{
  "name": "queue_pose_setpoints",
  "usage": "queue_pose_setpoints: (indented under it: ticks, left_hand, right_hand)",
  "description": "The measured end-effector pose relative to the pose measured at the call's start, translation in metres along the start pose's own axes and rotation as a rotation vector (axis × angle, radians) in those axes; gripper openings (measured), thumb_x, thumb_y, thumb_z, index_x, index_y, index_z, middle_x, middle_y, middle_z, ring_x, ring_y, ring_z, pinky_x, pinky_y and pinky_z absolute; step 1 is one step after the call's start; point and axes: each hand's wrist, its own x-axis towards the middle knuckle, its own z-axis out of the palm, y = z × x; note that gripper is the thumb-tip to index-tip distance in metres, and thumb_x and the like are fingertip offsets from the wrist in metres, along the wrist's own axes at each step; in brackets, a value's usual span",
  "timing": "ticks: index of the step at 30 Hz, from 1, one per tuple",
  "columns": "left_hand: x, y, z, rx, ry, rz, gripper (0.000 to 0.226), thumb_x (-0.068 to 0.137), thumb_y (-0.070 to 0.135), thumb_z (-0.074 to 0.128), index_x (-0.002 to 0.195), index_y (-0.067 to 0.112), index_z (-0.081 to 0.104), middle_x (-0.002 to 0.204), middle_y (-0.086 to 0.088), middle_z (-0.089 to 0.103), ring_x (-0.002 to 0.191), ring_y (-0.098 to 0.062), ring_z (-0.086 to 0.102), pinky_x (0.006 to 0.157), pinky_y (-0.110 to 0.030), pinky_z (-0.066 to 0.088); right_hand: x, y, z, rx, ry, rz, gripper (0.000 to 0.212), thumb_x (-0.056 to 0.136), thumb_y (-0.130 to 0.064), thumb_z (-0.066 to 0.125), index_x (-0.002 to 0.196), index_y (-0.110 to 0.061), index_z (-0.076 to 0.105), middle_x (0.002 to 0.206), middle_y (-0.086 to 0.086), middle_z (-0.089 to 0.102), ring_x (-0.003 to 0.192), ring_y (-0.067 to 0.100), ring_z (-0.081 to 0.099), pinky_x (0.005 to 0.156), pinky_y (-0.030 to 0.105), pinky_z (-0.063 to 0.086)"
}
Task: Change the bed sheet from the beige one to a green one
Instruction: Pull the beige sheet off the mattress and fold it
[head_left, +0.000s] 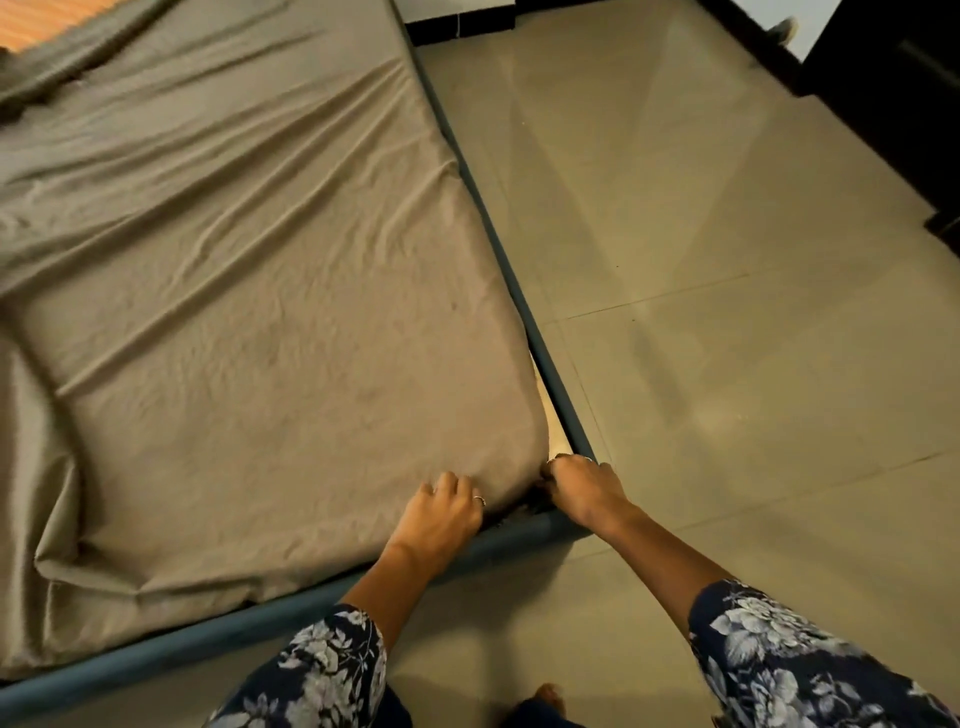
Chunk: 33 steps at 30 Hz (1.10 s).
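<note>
Head view: you are looking down at the near right corner of a bed, with the floor to its right.
Beige sheet (249, 291): it covers the mattress, wrinkled in long diagonal folds, and is bunched loosely along the left side. It is still on at the corner nearest you.
Far left corner: the sheet is pulled back there, and a patch of orange striped surface (57, 21) shows.
Bed frame (498, 244): a dark blue rail runs along the right edge and another along the near edge; they meet at the corner by your hands.
Left hand (441, 514): it lies on the sheet at the near edge of the corner, fingers curled into the fabric and gripping it. A ring shows on one finger.
Right hand (584, 488): it sits at the very corner, between mattress and rail, fingers curled down over the sheet's edge; the fingertips are hidden.
Hands together: close to each other, on either side of the corner.
Sleeves (332, 670): dark blue with a pale flower print, on both forearms.
Floor (727, 312): large pale tiles.
Bare foot (548, 696): it shows at the bottom edge.
</note>
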Motion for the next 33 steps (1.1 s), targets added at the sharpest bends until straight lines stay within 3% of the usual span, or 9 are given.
queue_pose_setpoints:
  ticks: [2,4,8,12,18,23,27,30,33]
  left_hand:
    - [-0.001,0.0,-0.012,0.031,-0.054,0.056,0.021,0.074,0.022,0.073,0.092,0.012,0.073,0.09,-0.007,0.067,0.084,-0.024,0.063,0.058,-0.03,0.052]
    - [-0.003,-0.001,-0.025,-0.06,-0.134,0.083,0.03,0.097,0.011,0.046,0.123,0.005,0.057,0.123,-0.014,0.057,0.116,-0.031,0.051,0.085,-0.04,0.048]
    - [-0.034,-0.025,-0.092,-0.314,-0.151,-0.059,0.037,0.096,0.016,0.048,0.132,0.007,0.049,0.134,-0.012,0.05,0.124,-0.03,0.045,0.099,-0.041,0.042]
    - [-0.064,-0.068,-0.154,-0.434,0.036,-0.21,0.033,0.092,0.012,0.046,0.124,0.009,0.053,0.128,-0.012,0.053,0.12,-0.031,0.049,0.097,-0.041,0.042]
    - [-0.092,-0.157,-0.22,-0.531,0.395,-0.298,0.019,0.093,0.015,0.049,0.097,0.006,0.065,0.104,-0.017,0.066,0.099,-0.035,0.061,0.082,-0.037,0.045]
    - [-0.134,-0.247,-0.235,-0.599,0.402,-0.377,0.018,0.093,0.015,0.053,0.088,0.003,0.066,0.093,-0.02,0.067,0.092,-0.036,0.061,0.079,-0.037,0.044]
    - [-0.174,-0.31,-0.227,-0.554,0.389,-0.417,0.019,0.094,0.017,0.052,0.077,0.016,0.061,0.082,-0.011,0.062,0.086,-0.03,0.06,0.07,-0.029,0.037]
    - [-0.201,-0.356,-0.215,-0.525,0.359,-0.508,0.025,0.095,0.029,0.05,0.07,0.03,0.049,0.084,-0.006,0.062,0.087,-0.031,0.061,0.073,-0.04,0.05]
    - [-0.221,-0.389,-0.2,-0.538,0.428,-0.702,0.018,0.096,0.033,0.048,0.09,0.023,0.061,0.098,-0.009,0.065,0.092,-0.034,0.061,0.075,-0.042,0.051]
  right_hand:
    - [-0.005,0.001,-0.004,-0.052,-0.009,-0.034,0.026,0.099,-0.018,0.041,0.113,-0.023,0.063,0.109,0.003,0.066,0.101,0.024,0.061,0.088,0.035,0.039]
    - [-0.017,-0.003,-0.013,-0.049,0.0,-0.056,0.025,0.099,-0.021,0.041,0.114,-0.021,0.061,0.11,0.003,0.066,0.1,0.025,0.062,0.077,0.031,0.039]
    - [-0.053,-0.018,-0.057,0.172,0.0,-0.05,0.024,0.099,-0.022,0.044,0.113,-0.014,0.061,0.112,0.008,0.065,0.101,0.027,0.062,0.074,0.03,0.041]
    - [-0.072,-0.044,-0.114,0.382,0.026,-0.091,0.021,0.094,-0.009,0.047,0.104,-0.008,0.066,0.103,0.015,0.067,0.094,0.029,0.063,0.076,0.03,0.049]
    - [-0.061,-0.11,-0.231,0.632,0.19,-0.166,0.018,0.096,-0.015,0.05,0.092,-0.005,0.064,0.093,0.017,0.067,0.079,0.028,0.068,0.075,0.047,0.058]
    - [-0.063,-0.195,-0.296,0.692,0.183,-0.315,0.013,0.099,-0.009,0.046,0.093,-0.006,0.057,0.091,0.008,0.06,0.075,0.017,0.065,0.055,0.015,0.052]
    - [-0.05,-0.269,-0.315,0.618,0.175,-0.384,0.017,0.097,-0.008,0.048,0.097,-0.001,0.063,0.096,0.016,0.065,0.089,0.027,0.067,0.065,0.027,0.056]
    - [-0.038,-0.325,-0.33,0.543,0.164,-0.442,0.02,0.096,-0.007,0.048,0.099,0.001,0.066,0.098,0.016,0.067,0.088,0.027,0.068,0.06,0.024,0.054]
    - [-0.024,-0.378,-0.345,0.468,0.142,-0.484,0.022,0.097,-0.012,0.048,0.1,0.0,0.066,0.098,0.016,0.069,0.086,0.027,0.069,0.069,0.03,0.056]
